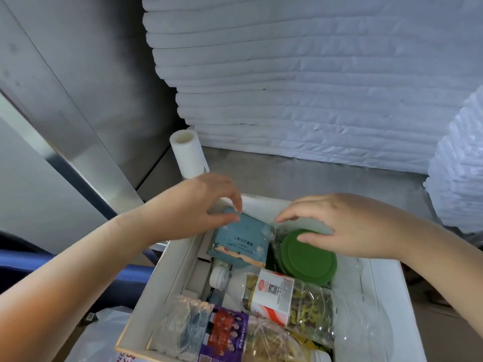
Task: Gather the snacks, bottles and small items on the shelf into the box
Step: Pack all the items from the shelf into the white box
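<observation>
A white box (386,283) stands on the metal shelf (313,176), with several items inside. My left hand (188,207) reaches over its far left corner, thumb and forefinger pinching the top edge of a blue packet (243,241) that leans upright in the box. Over the green-lidded jar (305,259) my right hand (350,226) hovers with fingers spread, the thumb resting on the lid. Nearer me in the box lie a bottle with a white cap (219,276), a clear snack bag with a red and white label (274,293) and a purple snack pack (224,333).
A white cylindrical tube (187,155) stands on the shelf just behind my left hand. Stacked white foam sheets (313,87) fill the back and right of the shelf. A steel wall rises at left. A white plastic bag (104,335) lies below the box's left side.
</observation>
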